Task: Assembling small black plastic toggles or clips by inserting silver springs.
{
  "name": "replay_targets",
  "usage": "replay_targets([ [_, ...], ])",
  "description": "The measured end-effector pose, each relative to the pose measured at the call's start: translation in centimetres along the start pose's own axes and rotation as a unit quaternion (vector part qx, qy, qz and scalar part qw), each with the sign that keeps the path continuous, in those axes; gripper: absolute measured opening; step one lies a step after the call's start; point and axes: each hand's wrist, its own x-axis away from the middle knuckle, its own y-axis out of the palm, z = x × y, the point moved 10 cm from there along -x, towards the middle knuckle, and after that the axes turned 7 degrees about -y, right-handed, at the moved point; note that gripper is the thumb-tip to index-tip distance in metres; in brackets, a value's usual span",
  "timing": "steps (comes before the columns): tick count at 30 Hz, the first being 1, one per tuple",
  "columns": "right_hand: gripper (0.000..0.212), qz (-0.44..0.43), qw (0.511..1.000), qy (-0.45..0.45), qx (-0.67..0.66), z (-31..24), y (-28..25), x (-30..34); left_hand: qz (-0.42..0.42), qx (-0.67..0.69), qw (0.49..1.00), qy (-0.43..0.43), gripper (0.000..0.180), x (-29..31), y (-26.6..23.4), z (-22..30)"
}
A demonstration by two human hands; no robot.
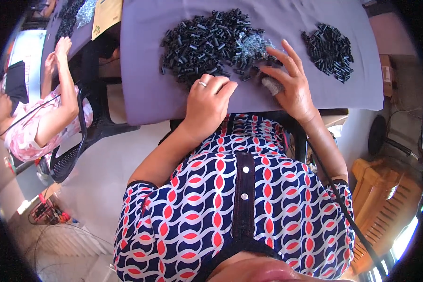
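Note:
A big heap of small black plastic parts (207, 44) lies on a grey-purple cloth-covered table (145, 89), with a cluster of small silvery metal springs (254, 43) at its right side. My left hand (207, 105), a ring on one finger, rests curled at the heap's near edge; whether it pinches a part I cannot tell. My right hand (289, 82) lies beside it, fingers spread over the heap's right edge and the springs, with a grey wrap on one fingertip. A smaller pile of black parts (330, 50) sits farther right.
Another person in a pink patterned top (33, 127) sits at the left on a black mesh chair (73, 150), hands raised over a neighbouring table with more black parts (70, 19) and a tan envelope (105, 16). A wooden chair (385, 202) stands at lower right.

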Motion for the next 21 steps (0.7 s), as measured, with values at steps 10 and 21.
replay_targets([
  [10, 0.035, 0.001, 0.998, -0.021, 0.063, 1.2, 0.1, -3.3, -0.023, -0.014, 1.0, -0.008, 0.023, -0.2, 0.6, 0.3],
  [21, 0.032, -0.052, 0.997, -0.042, 0.044, 0.4, 1.0, -4.0, -0.006, 0.01, 1.0, -0.002, 0.025, 0.2, 0.5, 0.1],
])
